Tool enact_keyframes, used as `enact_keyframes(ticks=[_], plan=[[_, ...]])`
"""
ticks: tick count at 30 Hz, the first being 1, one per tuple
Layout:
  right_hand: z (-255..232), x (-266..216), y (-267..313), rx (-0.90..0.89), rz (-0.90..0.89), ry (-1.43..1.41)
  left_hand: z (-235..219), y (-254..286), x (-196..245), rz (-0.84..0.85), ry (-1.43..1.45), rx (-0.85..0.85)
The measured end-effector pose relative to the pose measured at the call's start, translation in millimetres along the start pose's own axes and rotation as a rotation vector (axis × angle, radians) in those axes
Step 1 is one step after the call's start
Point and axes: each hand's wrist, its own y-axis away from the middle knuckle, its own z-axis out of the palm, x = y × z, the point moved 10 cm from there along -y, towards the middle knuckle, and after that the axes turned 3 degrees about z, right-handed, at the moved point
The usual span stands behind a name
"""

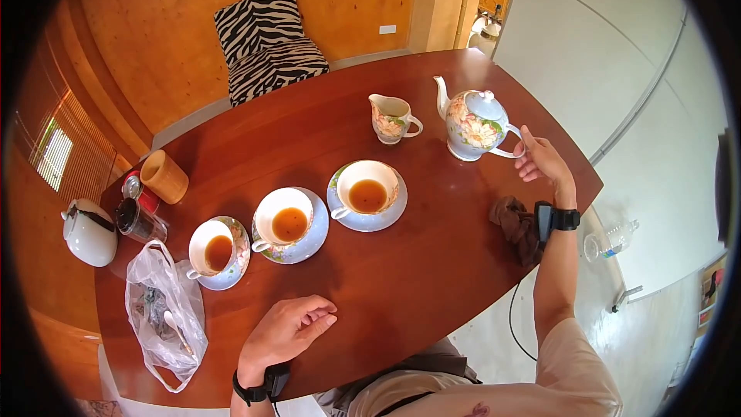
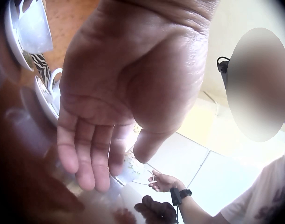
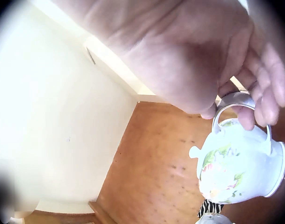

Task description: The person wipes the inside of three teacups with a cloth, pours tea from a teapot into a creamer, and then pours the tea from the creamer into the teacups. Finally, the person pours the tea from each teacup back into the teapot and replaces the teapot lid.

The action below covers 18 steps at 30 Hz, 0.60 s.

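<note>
A white teapot with painted flowers stands at the table's far right, its spout toward the far side and its lid on. My right hand holds its handle, thumb and index finger at the loop and the other fingers loosely bent. My left hand is over the near side of the table, holding nothing, its fingers relaxed. Beyond it, cups of brown tea stand on saucers: a left cup, a middle cup and a right cup. A flowered creamer is left of the teapot.
At the left are a plastic bag with a spoon inside, a dark-lidded clear jar, a red can, a wooden cup and a white pot. A crumpled brown cloth lies at the right edge. A zebra-striped chair stands beyond.
</note>
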Motion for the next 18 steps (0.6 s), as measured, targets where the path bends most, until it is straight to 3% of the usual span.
enact_keyframes(ticks=[9,18], plan=[[14.1,17.4,-1.6,0.036,-0.024,-0.311,0.6,0.4,-2.0,-0.019,-0.011,-0.018],[14.7,21.4,49.2,0.033,-0.082,-0.409,1.7,-0.4,-1.1,-0.003,-0.018,-0.024]])
